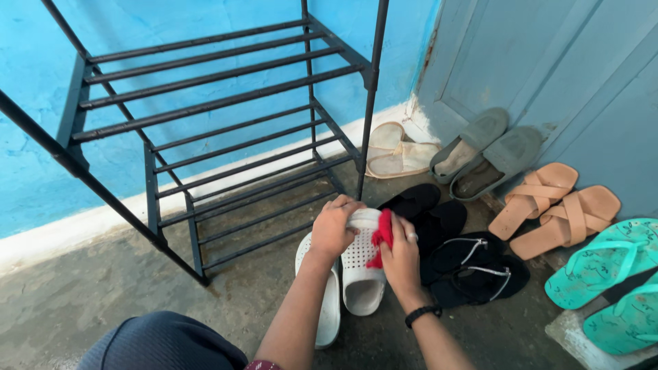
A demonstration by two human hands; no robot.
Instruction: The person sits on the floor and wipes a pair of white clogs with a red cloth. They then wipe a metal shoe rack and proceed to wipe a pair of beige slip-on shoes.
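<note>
Hands hold one of two white clogs (362,274), one red cloth (381,236).

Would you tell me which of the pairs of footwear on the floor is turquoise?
The turquoise flip-flops at the far right, beside the tan cross-strap sandals; no other pair is that colour.

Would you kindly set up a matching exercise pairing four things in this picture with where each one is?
1. red cloth
2. white clog
3. grey slippers
4. turquoise flip-flops

a. leaning against the door
b. far right, on a pale slab
c. in the right hand
d. gripped by the left hand

Pairs: 1-c, 2-d, 3-a, 4-b
</note>
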